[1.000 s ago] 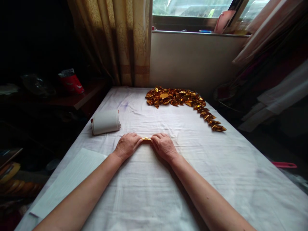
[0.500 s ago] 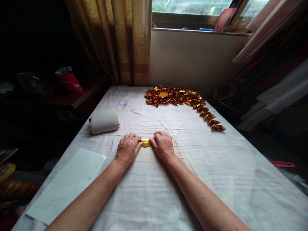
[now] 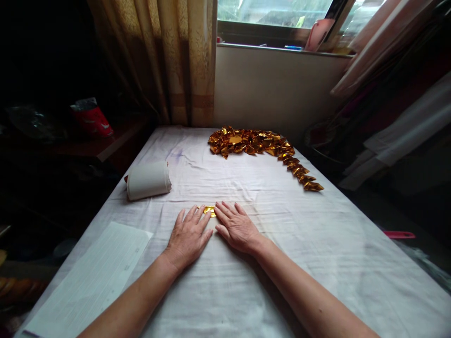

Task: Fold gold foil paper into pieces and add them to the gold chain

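Note:
Both of my hands lie flat, fingers stretched out, on a white cloth-covered table (image 3: 317, 263). My left hand (image 3: 188, 234) and my right hand (image 3: 237, 227) sit side by side, their fingertips meeting over a small piece of gold foil paper (image 3: 209, 210). Only a sliver of the foil shows between the fingertips; the rest is under my fingers. Far ahead, a pile of folded gold foil pieces (image 3: 252, 142) trails off in a curved row (image 3: 299, 171) toward the right edge.
A white roll of paper (image 3: 148, 180) lies on its side at the left of the table. A printed white sheet (image 3: 93, 281) rests at the near left corner. Curtains, a wall and a window sill stand behind; dark clutter with a red packet (image 3: 92, 119) fills the left.
My hands were curled, pinching the gold foil piece between the fingertips. Now the fingers are spread flat on the cloth over the foil, and both hands sit slightly nearer to me.

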Tool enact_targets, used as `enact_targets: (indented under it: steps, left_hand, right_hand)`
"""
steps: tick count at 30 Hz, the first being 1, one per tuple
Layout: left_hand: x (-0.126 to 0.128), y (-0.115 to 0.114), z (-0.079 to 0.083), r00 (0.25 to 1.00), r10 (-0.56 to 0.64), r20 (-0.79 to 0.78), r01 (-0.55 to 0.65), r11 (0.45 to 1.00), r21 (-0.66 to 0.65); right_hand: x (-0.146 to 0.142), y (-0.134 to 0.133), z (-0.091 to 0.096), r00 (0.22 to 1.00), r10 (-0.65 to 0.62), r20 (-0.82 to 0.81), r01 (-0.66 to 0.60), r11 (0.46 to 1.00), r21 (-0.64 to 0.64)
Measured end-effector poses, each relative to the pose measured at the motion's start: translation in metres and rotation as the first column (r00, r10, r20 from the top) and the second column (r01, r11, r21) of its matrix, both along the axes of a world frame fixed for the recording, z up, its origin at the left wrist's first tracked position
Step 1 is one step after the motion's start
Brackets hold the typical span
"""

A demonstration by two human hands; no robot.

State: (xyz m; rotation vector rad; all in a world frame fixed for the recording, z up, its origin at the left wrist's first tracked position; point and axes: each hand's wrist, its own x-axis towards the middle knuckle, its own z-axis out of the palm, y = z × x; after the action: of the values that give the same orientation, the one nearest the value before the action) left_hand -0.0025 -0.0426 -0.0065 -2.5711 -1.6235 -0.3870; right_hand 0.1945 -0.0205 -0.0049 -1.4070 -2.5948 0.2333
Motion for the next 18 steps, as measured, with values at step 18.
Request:
enact_targets:
  steps: [18]
  left_hand:
    - [-0.001, 0.002, 0.0, 1.0, 0.01, 0.009, -0.01, 0.998, -0.059]
  right_hand:
    - [-0.001, -0.005, 0.004, 0.997, -0.07, 0.011, 0.069, 0.995, 0.073]
